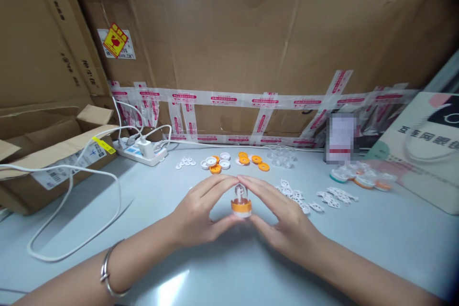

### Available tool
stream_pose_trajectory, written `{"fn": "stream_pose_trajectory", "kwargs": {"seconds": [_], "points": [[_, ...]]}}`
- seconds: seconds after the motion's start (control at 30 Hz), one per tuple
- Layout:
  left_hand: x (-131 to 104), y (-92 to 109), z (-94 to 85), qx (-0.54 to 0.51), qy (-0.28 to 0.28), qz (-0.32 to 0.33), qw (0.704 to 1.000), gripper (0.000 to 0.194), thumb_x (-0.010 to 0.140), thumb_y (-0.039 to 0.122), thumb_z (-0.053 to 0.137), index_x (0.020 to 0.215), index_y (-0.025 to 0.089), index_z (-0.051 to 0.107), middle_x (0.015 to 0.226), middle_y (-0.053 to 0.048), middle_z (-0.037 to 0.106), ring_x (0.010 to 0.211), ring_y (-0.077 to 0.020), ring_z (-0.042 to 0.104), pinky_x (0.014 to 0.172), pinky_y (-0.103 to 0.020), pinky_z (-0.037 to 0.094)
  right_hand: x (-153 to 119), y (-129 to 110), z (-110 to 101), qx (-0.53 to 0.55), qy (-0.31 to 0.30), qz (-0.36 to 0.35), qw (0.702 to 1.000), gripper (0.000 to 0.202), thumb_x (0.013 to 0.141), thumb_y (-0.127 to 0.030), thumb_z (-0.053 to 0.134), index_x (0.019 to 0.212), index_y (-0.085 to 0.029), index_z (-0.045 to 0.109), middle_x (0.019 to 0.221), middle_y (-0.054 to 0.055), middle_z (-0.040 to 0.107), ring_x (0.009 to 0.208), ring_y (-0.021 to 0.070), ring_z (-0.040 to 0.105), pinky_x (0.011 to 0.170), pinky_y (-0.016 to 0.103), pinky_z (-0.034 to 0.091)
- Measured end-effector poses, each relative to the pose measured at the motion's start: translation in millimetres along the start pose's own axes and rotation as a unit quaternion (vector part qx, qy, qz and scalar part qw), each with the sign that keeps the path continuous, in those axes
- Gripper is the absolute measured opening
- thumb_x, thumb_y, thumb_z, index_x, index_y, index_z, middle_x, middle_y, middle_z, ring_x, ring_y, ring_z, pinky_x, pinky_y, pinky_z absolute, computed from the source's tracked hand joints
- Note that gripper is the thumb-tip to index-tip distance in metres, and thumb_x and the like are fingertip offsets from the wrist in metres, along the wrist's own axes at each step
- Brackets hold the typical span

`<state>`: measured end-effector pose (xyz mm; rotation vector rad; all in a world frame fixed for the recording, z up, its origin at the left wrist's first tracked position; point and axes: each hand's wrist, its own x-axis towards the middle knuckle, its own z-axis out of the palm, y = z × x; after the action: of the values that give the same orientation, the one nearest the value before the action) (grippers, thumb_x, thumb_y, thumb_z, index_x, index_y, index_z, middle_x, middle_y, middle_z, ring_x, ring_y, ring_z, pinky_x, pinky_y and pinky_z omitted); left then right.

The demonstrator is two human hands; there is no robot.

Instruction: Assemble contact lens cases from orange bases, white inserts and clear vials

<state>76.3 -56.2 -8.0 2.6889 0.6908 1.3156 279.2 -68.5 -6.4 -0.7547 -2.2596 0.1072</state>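
Grip: left hand [195, 213], right hand [296, 222] pinched clear-domed orange-and-white plastic capsule [241, 206] top to bottom — seemingly assembled.
Orange plastic rings [263, 167]: lay loose — apparently unfitted.

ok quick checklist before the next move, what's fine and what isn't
1. Domed piece held from both sides: ok, the left hand and right hand both frame and grip it.
2. Piece upright: ok, clear dome on top, orange ring below it, white base lowest.
3. Dome fully seated in the ring: cannot tell, too small to judge.
4. White cable away from the left hand: ok, its loop lies apart, further left.
5. Loose orange parts separate from loose white round parts: not ok, they are mixed in the left-hand cluster.
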Motion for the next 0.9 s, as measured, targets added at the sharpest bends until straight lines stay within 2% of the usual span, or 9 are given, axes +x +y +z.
{"fn": "stream_pose_trajectory", "kwargs": {"seconds": [0.17, 0.37, 0.43, 0.5, 0.57, 0.63, 0.73, 0.8, 0.9], "points": [[-3, 1, 3.8, 0.026, 0.004, 0.017, 1.0, 0.059, 0.075, 0.021, 0.065, 0.127, 0.012, 0.039, 0.114, -0.014, 0.057, 0.107, -0.0213, 0.053, 0.092, -0.034, 0.047, -6, 1, 7, -0.029, 0.013, -0.012, 0.999, 0.061, 0.078, -0.005, 0.047, 0.136, -0.019, 0.031, 0.131, 0.01, 0.05, 0.123, 0.0178, 0.044, 0.101, 0.035, 0.043], [-6, -2, 4.3, 0.011, 0.002, 0.004, 1.0, 0.06, 0.076, 0.019, 0.063, 0.13, 0.014, 0.038, 0.116, -0.014, 0.055, 0.107, -0.0213, 0.052, 0.092, -0.035, 0.046, -5, 5, 10, -0.017, 0.023, -0.011, 1.0, 0.061, 0.077, -0.005, 0.048, 0.135, -0.019, 0.032, 0.129, 0.01, 0.051, 0.121, 0.018, 0.046, 0.1, 0.035, 0.043], [-4, -2, 5.0, -0.025, -0.005, -0.029, 0.999, 0.058, 0.077, 0.019, 0.063, 0.129, 0.018, 0.039, 0.118, -0.012, 0.054, 0.111, -0.0214, 0.05, 0.095, -0.036, 0.044, -3, 7, 10, 0.0, 0.034, -0.003, 0.999, 0.061, 0.077, -0.006, 0.05, 0.134, -0.02, 0.033, 0.127, 0.009, 0.052, 0.119, 0.018, 0.048, 0.099, 0.034, 0.044], [-1, 1, 7.5, -0.104, -0.011, -0.097, 0.99, 0.053, 0.077, 0.02, 0.064, 0.126, 0.022, 0.043, 0.121, -0.01, 0.052, 0.113, -0.0211, 0.048, 0.095, -0.036, 0.045, 0, 9, 11, 0.015, 0.048, 0.008, 0.999, 0.058, 0.077, -0.009, 0.054, 0.131, -0.022, 0.036, 0.124, 0.008, 0.054, 0.115, 0.0182, 0.051, 0.097, 0.034, 0.045], [1, 4, 12.0, -0.215, -0.001, -0.196, 0.957, 0.057, 0.073, 0.023, 0.069, 0.123, 0.025, 0.043, 0.126, -0.008, 0.047, 0.108, -0.0199, 0.053, 0.091, -0.034, 0.048, 2, 12, 12, 0.015, 0.058, 0.019, 0.998, 0.055, 0.077, -0.01, 0.056, 0.128, -0.023, 0.038, 0.121, 0.008, 0.056, 0.113, 0.0187, 0.052, 0.095, 0.035, 0.046], [2, 8, 17.1, -0.313, 0.029, -0.303, 0.9, 0.062, 0.069, 0.027, 0.072, 0.122, 0.025, 0.041, 0.127, -0.008, 0.046, 0.098, -0.0175, 0.058, 0.085, -0.033, 0.051, 3, 15, 14, 0.004, 0.065, 0.021, 0.998, 0.053, 0.078, -0.011, 0.057, 0.127, -0.023, 0.039, 0.12, 0.009, 0.056, 0.113, 0.0196, 0.052, 0.095, 0.036, 0.046], [4, 9, 22.4, -0.384, 0.036, -0.411, 0.826, 0.045, 0.07, 0.03, 0.071, 0.108, 0.017, 0.051, 0.107, -0.009, 0.06, 0.087, -0.0164, 0.062, 0.08, -0.031, 0.051, 2, 17, 16, -0.005, 0.062, 0.019, 0.998, 0.052, 0.077, -0.013, 0.058, 0.125, -0.023, 0.039, 0.118, 0.01, 0.055, 0.112, 0.0205, 0.051, 0.095, 0.038, 0.045], [5, 6, 23.5, -0.399, 0.014, -0.441, 0.804, 0.034, 0.069, 0.029, 0.071, 0.096, 0.013, 0.058, 0.091, -0.007, 0.066, 0.084, -0.0171, 0.063, 0.08, -0.03, 0.05, 2, 16, 15, 0.004, 0.041, 0.02, 0.999, 0.051, 0.078, -0.012, 0.056, 0.124, -0.024, 0.038, 0.118, 0.009, 0.054, 0.113, 0.0201, 0.051, 0.096, 0.038, 0.044], [4, -1, 24.2, -0.386, 0.013, -0.442, 0.809, 0.031, 0.068, 0.026, 0.072, 0.093, 0.012, 0.061, 0.09, -0.007, 0.067, 0.084, -0.0177, 0.063, 0.081, -0.031, 0.049, 4, 14, 12, 0.045, -0.018, 0.041, 0.998, 0.058, 0.075, -0.014, 0.058, 0.127, -0.025, 0.033, 0.127, 0.01, 0.045, 0.121, 0.0219, 0.043, 0.099, 0.04, 0.04]]}}
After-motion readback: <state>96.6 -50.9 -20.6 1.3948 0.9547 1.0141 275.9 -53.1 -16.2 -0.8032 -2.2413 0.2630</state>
